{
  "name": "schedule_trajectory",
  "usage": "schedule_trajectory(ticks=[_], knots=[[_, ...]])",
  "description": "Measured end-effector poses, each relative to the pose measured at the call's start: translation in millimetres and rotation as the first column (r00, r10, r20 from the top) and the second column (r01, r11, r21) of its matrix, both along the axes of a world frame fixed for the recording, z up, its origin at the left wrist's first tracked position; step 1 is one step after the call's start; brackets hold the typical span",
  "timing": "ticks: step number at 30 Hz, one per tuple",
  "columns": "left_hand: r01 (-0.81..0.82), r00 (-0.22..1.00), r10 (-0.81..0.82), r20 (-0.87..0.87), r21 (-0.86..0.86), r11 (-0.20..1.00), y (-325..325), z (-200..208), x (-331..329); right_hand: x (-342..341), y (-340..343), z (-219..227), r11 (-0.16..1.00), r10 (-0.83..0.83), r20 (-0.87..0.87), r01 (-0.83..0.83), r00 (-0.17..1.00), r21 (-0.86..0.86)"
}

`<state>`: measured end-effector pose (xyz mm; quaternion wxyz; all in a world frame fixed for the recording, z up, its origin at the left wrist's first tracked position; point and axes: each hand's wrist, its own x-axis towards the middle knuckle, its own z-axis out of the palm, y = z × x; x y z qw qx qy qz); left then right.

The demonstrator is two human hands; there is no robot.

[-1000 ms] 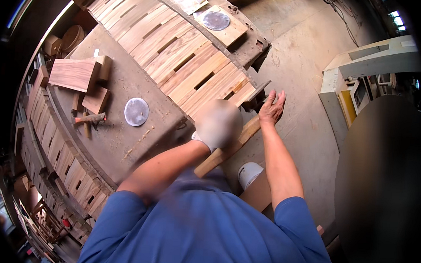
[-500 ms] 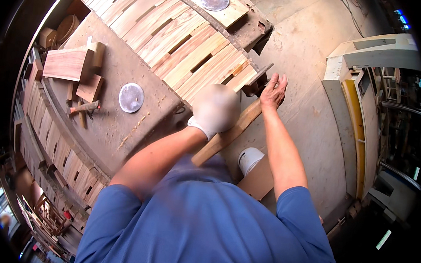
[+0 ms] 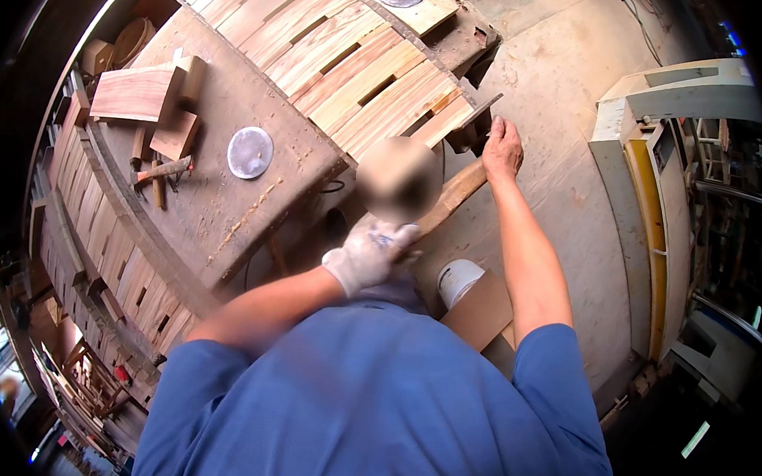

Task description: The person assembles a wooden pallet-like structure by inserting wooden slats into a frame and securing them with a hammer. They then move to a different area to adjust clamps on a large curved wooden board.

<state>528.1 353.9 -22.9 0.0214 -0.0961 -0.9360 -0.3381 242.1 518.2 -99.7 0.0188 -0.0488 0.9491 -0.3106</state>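
Observation:
A long, slightly curved wooden piece (image 3: 455,195) runs on a slant between my hands, in front of my body. My left hand (image 3: 370,253), in a white glove, is closed at its lower end. My bare right hand (image 3: 502,151) is at the upper end, its fingers bent and close together on the wood. A round blurred patch covers part of the piece and the table corner behind it. Just beyond my right hand lies the near end of a row of slotted wooden strips (image 3: 356,79), laid side by side.
On the worktable (image 3: 294,158) left of me are wooden blocks (image 3: 137,92), a hammer (image 3: 163,170) and a round pale disc (image 3: 250,152). More slotted strips (image 3: 111,226) stand farther left. A white bucket (image 3: 459,280) and brown board (image 3: 479,309) are below; a pale machine frame (image 3: 618,135) stands right.
My left hand has drawn back toward my body and now shows below the blurred patch. My right hand has moved slightly right and up in the picture, with the wooden piece's upper end.

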Motion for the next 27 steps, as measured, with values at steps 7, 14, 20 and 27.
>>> schedule_trajectory(ticks=[7,14,20,27], knots=[[-0.331,0.559,0.176,0.810,0.024,0.943,-3.8,-42.7,18.9,52.7,16.5,15.8,0.991,0.011,-0.054,-0.003,0.998,0.135],[-0.291,0.598,0.179,0.782,0.003,0.957,3.9,-78.0,20.7,58.0,29.3,30.2,0.993,-0.043,0.069,0.035,0.997,0.112],[-0.292,0.616,0.153,0.773,0.043,0.955,0.9,-72.1,18.3,54.3,39.8,12.8,0.996,0.011,-0.026,-0.008,1.000,0.092],[-0.273,0.657,0.151,0.739,0.046,0.961,10.4,-65.6,25.7,60.7,59.3,7.2,0.992,-0.078,0.081,0.069,0.994,0.101]])
